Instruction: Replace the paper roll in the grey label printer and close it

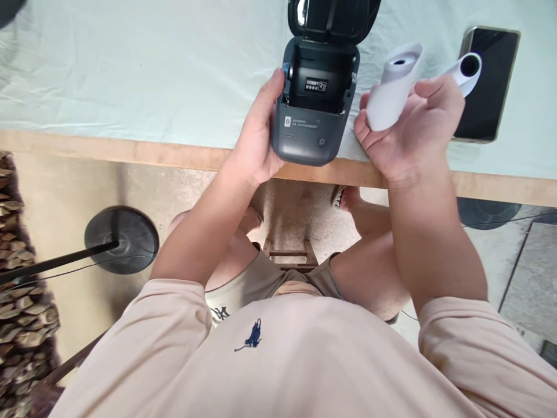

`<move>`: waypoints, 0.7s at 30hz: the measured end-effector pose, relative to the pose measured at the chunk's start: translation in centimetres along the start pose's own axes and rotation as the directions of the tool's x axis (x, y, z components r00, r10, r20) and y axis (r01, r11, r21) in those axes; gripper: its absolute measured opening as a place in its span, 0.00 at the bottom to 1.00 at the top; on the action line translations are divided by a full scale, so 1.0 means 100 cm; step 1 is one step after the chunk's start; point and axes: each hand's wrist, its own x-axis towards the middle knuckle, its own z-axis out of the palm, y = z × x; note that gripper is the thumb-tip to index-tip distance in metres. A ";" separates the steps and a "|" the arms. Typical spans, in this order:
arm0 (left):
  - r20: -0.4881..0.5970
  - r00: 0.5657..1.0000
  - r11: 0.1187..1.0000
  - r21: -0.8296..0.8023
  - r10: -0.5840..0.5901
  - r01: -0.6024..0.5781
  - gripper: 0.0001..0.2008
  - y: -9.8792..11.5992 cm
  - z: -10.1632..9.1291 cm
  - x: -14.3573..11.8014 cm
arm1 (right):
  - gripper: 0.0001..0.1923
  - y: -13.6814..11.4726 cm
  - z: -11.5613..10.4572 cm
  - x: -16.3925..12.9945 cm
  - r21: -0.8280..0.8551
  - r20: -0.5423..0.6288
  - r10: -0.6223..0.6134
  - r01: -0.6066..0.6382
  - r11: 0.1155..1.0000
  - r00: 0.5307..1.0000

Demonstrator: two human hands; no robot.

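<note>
Nearest the camera is a pale shirt (313,360), and beyond it, at the front edge of the table (108,148), a dark printer (304,136) with its lid (348,20) open sits gripped between the left hand's (260,130) thumb and fingers. Just beside it, the right hand (415,130), palm up, curls its fingers around a white roll (389,96); a second roll (472,86), which I cannot tell is gripped, overlaps a phone (489,104).

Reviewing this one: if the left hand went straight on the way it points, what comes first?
The dark device: the left hand already grips its side, so it meets that at once. Farther along, roughly in line, seems to be its raised lid, though depth is unclear.
</note>
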 end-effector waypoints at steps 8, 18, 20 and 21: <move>0.081 0.997 1.000 0.014 0.016 -0.017 0.19 0.002 0.004 0.000 | 0.03 0.007 0.009 0.000 0.059 0.037 -0.199 0.197 0.979 0.979; 0.191 0.975 0.994 -0.040 0.110 -0.104 0.19 0.004 0.013 -0.003 | 0.08 0.003 0.008 0.003 0.124 -0.010 -0.056 0.057 0.991 0.998; 0.203 0.972 0.993 -0.038 0.115 -0.110 0.21 0.004 0.014 -0.003 | 0.12 0.003 0.012 0.001 0.108 0.032 -0.074 0.070 0.992 0.997; 0.193 0.976 0.995 -0.024 0.104 -0.102 0.22 0.004 0.014 -0.003 | 0.15 0.003 0.013 0.000 0.096 0.048 -0.091 0.086 0.992 0.995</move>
